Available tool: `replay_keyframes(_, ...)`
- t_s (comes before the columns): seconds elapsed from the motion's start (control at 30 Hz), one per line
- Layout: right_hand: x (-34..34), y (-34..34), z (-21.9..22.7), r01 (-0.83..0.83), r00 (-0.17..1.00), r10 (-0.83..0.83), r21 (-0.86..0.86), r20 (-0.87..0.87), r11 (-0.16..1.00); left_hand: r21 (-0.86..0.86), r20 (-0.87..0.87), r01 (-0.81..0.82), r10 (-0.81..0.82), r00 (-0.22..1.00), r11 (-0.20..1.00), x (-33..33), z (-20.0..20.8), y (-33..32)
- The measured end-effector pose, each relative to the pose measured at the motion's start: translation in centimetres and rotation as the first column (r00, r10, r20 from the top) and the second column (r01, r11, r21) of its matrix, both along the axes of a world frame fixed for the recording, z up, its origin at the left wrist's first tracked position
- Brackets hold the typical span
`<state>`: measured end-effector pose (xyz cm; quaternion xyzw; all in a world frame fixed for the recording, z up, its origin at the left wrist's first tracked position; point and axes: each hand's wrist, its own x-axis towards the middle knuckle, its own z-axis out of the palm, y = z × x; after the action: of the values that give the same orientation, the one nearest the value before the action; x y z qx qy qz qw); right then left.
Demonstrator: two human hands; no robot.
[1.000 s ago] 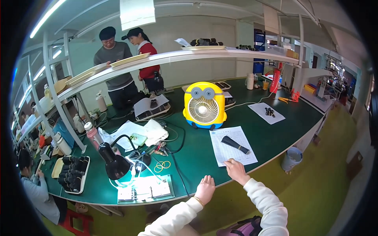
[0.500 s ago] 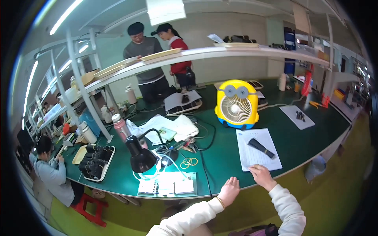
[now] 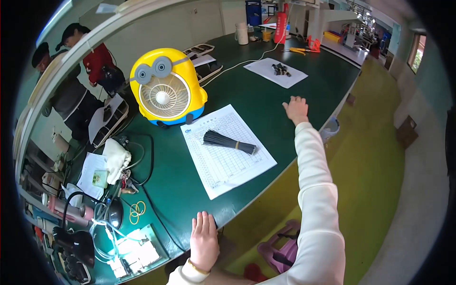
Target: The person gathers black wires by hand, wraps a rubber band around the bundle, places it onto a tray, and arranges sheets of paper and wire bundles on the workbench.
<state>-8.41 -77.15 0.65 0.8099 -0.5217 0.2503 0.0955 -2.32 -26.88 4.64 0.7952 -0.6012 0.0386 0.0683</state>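
My left hand (image 3: 204,241) lies at the near edge of the green table (image 3: 190,209), fingers stretched out, with nothing visible in it. Further out, my reaching right hand (image 3: 297,110) is by the table's right edge. Its fingers are apart and I see nothing in them. Between the two hands is a printed form sheet (image 3: 213,173), and on it a bundle of thin black wires (image 3: 230,142) tied with a band. Beyond my right hand lies a white sheet (image 3: 285,80) with a cluster of small black parts (image 3: 280,70) on top.
A yellow cartoon-shaped fan (image 3: 192,80) stands behind the form. To the left are a black desk lamp (image 3: 76,244), a brightly lit fixture (image 3: 137,251), yellow rings (image 3: 137,212) and a white cloth (image 3: 116,159). Two people stand beyond the table. A purple seat (image 3: 280,254) is below its edge.
The view has swung to the right. My right hand has left the form sheet's near edge and reached out along the table's right side. My left hand remains near the front edge.
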Motion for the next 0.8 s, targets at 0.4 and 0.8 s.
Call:
replay_keyframes(0.4, 3.6, -12.5, -0.1, -0.013, 0.996, 0.007, -0.062, -0.088, 0.998, 0.03, -0.094, -0.022, 0.025, 0.995, 0.999, -0.2, 2.5, -1.2)
replay_keyframes(0.8, 3.9, -12.7, -0.8, 0.002, 0.982, -0.036, -0.181, -0.183, 0.983, -0.009, -0.035, -0.006, 0.006, 0.999, 1.0, -0.2, 1.6, -1.1)
